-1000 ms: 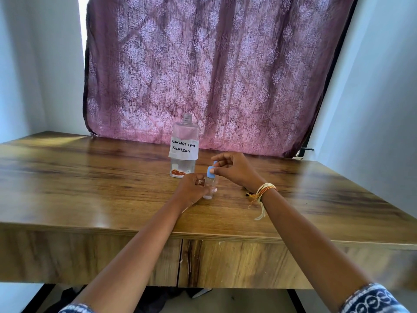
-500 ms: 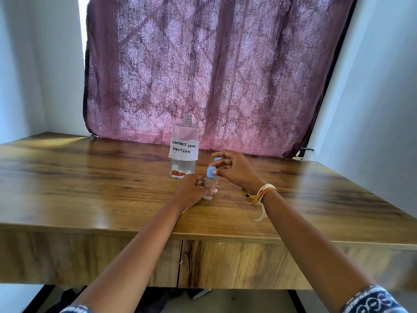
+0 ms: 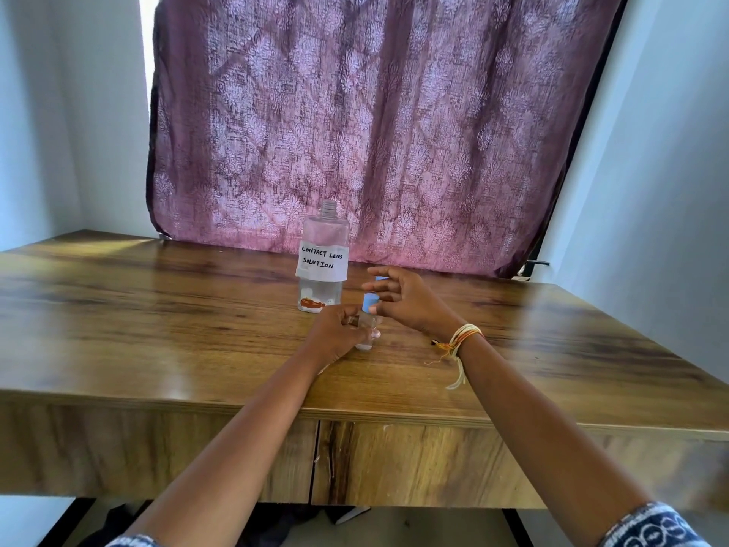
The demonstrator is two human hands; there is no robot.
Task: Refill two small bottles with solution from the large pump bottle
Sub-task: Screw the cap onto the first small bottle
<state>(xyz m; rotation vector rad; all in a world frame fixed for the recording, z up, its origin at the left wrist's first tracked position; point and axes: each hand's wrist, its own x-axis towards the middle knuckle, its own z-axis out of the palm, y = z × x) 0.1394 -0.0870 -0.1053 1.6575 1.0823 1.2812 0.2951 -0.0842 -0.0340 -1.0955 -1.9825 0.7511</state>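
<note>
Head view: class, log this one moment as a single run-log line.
left hand: holds small bottle upright on table | right hand: open at blue cap | large bottle: uncapped, behind

head view | head-worn, forward-down | near desk

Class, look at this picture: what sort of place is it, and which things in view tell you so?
Probably a room in a home, set up as a work corner: a wooden desk against plain pale walls, and a patterned purple curtain hung over a bright window behind it.
</note>
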